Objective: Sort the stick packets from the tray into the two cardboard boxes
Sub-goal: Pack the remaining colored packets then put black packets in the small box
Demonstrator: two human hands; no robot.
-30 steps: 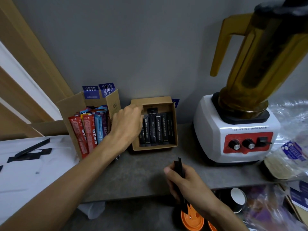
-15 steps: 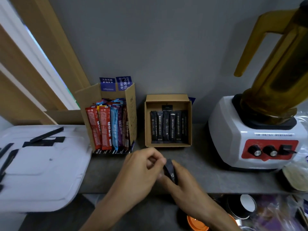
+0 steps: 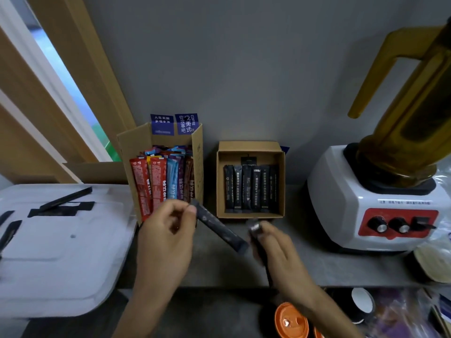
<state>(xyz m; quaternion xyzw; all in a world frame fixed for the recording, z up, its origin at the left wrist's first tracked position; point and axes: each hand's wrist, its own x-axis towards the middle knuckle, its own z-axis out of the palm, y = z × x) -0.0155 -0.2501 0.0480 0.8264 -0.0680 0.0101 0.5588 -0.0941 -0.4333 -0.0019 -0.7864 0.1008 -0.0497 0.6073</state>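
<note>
The sorting looks well along: the tall box (image 3: 133, 145) is packed with coloured packets (image 3: 156, 181), and the low box (image 3: 251, 147) holds a row of black packets (image 3: 249, 189), about 6. At least 4 loose packets (image 3: 61, 211) lie on the white tray (image 3: 61, 264), not yet sorted. Above the table (image 3: 317, 267), the left hand (image 3: 168, 228) pinches the upper end of 1 single packet (image 3: 220, 229), which slants down toward the right hand (image 3: 280, 254). That hand's fingers curl round a small bundle (image 3: 255, 229) of black sticks, just in front of the low box.
</note>
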